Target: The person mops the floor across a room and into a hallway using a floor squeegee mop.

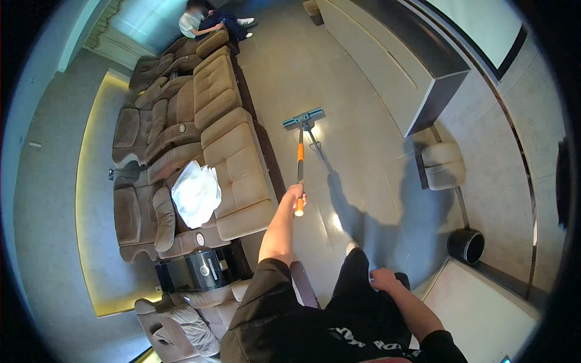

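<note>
My left hand (296,192) is closed around the lower grip of a mop (301,152) and stretched out ahead of me. The mop has a dark pole with orange sections and a wide blue-grey head (293,123), which is over the tiled floor (345,151) at the far end. Whether the head presses on the tiles is hard to tell. My right hand (382,279) hangs beside my right thigh with its fingers curled in. What is inside those fingers, if anything, is hidden.
Brown padded recliners (236,175) line the left, with a white bag or cloth (196,195) on one. A person (203,24) sits at the far end. On the right are a long counter (387,54), a stool (443,164) and a black bin (466,245).
</note>
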`<state>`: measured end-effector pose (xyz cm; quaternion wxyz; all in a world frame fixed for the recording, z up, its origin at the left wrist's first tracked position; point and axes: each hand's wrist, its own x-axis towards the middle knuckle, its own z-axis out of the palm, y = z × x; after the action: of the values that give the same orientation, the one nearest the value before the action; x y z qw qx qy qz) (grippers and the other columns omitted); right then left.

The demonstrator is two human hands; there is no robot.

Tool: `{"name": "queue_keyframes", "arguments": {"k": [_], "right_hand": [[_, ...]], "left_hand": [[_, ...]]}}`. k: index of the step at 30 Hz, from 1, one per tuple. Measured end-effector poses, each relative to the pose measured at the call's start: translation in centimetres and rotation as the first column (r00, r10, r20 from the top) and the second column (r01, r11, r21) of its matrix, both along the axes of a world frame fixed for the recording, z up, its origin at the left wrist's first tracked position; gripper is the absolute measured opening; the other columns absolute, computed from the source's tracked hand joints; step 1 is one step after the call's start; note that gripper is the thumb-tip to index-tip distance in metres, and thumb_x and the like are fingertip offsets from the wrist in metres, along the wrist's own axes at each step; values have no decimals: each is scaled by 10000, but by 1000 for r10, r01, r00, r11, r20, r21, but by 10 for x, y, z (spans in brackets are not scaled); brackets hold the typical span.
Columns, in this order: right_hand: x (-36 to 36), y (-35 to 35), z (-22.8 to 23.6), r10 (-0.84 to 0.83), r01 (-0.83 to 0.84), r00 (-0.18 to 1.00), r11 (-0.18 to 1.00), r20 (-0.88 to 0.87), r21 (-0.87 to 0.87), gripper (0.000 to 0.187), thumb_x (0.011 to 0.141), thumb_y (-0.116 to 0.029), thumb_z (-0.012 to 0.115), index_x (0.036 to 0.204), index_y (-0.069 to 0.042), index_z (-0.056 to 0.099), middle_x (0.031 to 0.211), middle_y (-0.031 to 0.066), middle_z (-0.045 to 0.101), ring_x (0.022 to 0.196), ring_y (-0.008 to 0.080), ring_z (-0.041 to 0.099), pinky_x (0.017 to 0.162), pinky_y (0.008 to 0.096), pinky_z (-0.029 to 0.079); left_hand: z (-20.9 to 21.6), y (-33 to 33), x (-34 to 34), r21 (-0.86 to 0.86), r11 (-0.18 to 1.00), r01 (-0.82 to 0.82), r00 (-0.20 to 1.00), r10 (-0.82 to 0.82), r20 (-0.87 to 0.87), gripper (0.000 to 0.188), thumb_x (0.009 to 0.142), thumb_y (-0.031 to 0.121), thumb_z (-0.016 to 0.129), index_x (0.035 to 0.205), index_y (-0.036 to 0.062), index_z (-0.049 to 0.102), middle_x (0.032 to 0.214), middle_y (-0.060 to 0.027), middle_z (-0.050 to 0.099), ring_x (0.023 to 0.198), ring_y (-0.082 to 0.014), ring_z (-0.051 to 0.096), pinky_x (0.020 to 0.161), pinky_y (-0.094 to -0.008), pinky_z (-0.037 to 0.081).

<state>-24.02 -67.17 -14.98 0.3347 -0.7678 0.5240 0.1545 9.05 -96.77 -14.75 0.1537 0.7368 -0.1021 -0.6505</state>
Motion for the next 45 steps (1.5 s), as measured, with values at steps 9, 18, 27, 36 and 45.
{"name": "queue_keyframes", "arguments": {"k": [9,18,27,36,45], "right_hand": [[-84,-51,-17,-796,372,562,487,226,790,245,679,-186,502,891,-62,512,704,132,561,632,218,533,566,325,437],[-248,70,-53,-864,704,481,280,-148,653,121,649,-140,492,674,-34,547,597,106,558,460,203,531,397,319,426],[-355,173,-127,-889,637,451,260,-77,725,174,673,-148,469,659,12,537,609,135,539,466,208,510,401,333,407],[-301,90,-68,-975,561,197,201,106,803,114,711,-131,400,705,-32,457,533,112,488,452,208,496,373,316,397],[-265,158,-25,-957,576,228,280,178,768,108,699,-135,443,758,-46,456,568,109,512,419,185,481,378,283,397]], "left_hand": [[-75,184,-67,-163,981,102,988,-81,132,264,711,228,433,601,-7,478,448,-102,461,342,-211,459,347,-341,383],[33,349,-249,-46,988,-147,987,150,55,291,730,253,488,685,-34,464,488,-66,436,347,-141,419,331,-276,390],[34,442,-309,-43,979,-201,978,203,52,261,727,222,492,625,-14,450,488,-62,429,349,-136,408,331,-266,372],[18,488,-338,-65,979,-194,981,195,20,220,714,177,500,633,-22,453,464,-74,424,348,-163,411,328,-296,358],[24,519,-304,-149,974,-168,986,169,-6,155,706,103,488,701,-45,444,474,-84,421,363,-164,410,327,-291,344]]}}
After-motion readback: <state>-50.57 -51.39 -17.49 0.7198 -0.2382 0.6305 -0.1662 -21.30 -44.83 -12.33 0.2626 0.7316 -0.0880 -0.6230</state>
